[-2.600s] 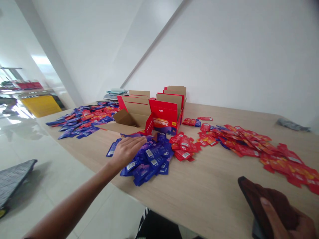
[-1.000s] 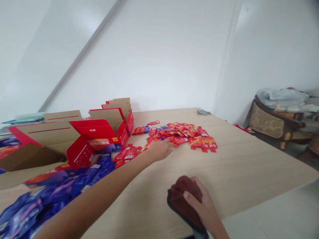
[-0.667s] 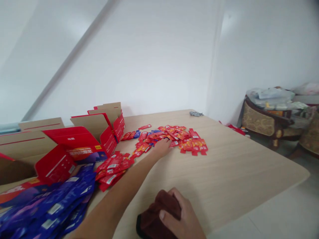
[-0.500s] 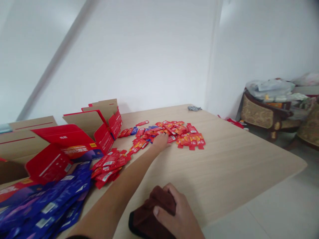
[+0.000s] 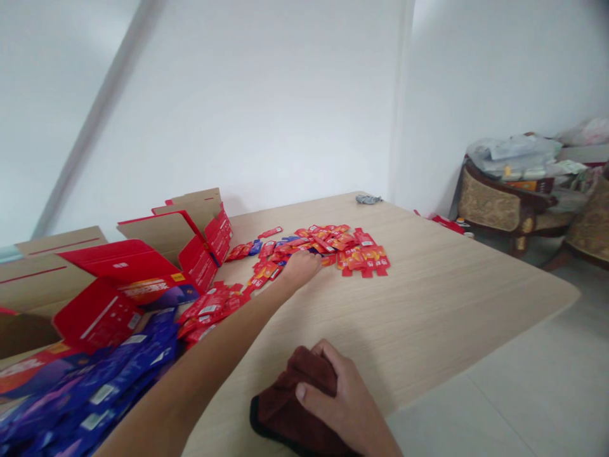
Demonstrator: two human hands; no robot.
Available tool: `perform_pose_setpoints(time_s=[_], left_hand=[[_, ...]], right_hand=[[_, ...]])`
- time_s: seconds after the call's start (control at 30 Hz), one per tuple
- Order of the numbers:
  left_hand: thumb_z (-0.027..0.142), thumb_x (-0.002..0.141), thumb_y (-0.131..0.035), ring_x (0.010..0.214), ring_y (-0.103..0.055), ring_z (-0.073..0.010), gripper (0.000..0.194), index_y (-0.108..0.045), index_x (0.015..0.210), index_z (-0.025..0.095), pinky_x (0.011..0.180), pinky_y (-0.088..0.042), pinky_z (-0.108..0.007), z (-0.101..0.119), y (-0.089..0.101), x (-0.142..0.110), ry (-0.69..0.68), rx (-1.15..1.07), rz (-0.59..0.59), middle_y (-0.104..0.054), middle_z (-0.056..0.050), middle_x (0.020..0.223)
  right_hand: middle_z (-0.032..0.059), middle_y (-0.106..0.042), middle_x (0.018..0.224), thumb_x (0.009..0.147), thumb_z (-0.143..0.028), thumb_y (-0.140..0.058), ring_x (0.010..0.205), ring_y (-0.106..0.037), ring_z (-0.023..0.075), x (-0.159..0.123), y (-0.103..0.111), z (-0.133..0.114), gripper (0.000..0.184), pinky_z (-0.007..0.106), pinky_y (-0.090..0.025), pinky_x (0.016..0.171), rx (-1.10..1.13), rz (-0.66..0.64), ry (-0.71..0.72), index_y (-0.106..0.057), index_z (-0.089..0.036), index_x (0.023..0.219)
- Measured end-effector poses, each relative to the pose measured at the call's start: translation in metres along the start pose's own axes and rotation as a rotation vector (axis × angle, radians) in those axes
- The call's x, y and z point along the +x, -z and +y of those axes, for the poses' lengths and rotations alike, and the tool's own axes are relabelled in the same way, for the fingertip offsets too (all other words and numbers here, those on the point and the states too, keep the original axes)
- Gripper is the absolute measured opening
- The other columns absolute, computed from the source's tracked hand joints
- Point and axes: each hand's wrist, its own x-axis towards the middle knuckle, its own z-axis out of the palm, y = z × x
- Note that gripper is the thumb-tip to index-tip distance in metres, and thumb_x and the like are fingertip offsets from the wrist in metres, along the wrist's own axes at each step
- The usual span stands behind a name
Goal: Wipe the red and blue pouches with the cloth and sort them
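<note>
My left hand [image 5: 302, 266] reaches out to the near edge of a heap of small red and orange packets [image 5: 333, 238]. Its fingers are curled down and closed, and what they hold, if anything, is hidden beneath them. A few blue packets show among the red ones. Close to me, my right hand [image 5: 340, 400] grips a bunched dark brown cloth [image 5: 299, 406] with black edging, resting on the table [image 5: 428, 304]. Another pile of red packets [image 5: 209, 308] lies under and left of my left forearm.
Open red cardboard boxes [image 5: 143, 273] stand along the left side, flaps up. Large blue packets [image 5: 109, 381] are stacked in front of them. A crumpled grey item [image 5: 368, 199] lies at the far corner. Beyond the table, an armchair [image 5: 492, 197] carries plastic bags.
My left hand has shifted slightly toward me and its fingers have curled in more. The packet beside its fingertips looks different. My right hand keeps its grip on the cloth.
</note>
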Motion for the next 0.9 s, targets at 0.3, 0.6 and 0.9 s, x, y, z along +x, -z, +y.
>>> perform_pose_setpoints(time_s=[0.3, 0.6, 0.9], left_hand=[[0.048, 0.105, -0.042, 0.062, -0.053, -0.0126, 0.045, -0.064, 0.084, 0.016, 0.060, -0.041, -0.024, 0.001, 0.049, -0.100, 0.160, -0.581, 0.078, -0.054, 0.002, 0.069], [0.070, 0.092, -0.048, 0.058, -0.053, -0.0137, 0.067, -0.062, 0.121, 0.012, 0.054, -0.038, -0.023, -0.014, 0.024, -0.249, 0.382, -1.061, -0.021, -0.063, -0.002, 0.077], [0.031, 0.102, -0.046, 0.104, -0.073, -0.0256, 0.048, -0.046, 0.149, 0.021, 0.087, -0.050, -0.031, -0.005, -0.005, -0.308, 0.509, -0.769, 0.037, -0.074, -0.011, 0.116]], right_hand=[[-0.0011, -0.063, 0.087, 0.079, -0.057, -0.080, 0.079, -0.055, 0.0155, -0.003, 0.009, 0.013, 0.047, 0.025, -0.042, 0.070, 0.225, -0.203, -0.002, -0.057, -0.021, 0.099], [0.0025, -0.067, 0.090, 0.069, -0.056, -0.088, 0.081, -0.064, 0.0191, -0.017, 0.020, 0.023, 0.057, 0.028, -0.048, 0.071, 0.398, -0.393, -0.128, -0.061, -0.020, 0.103], [0.0105, -0.070, 0.101, 0.076, -0.050, -0.084, 0.084, -0.069, 0.0223, -0.017, 0.009, 0.006, 0.047, 0.031, -0.052, 0.071, 0.485, -0.351, -0.141, -0.063, -0.017, 0.102]])
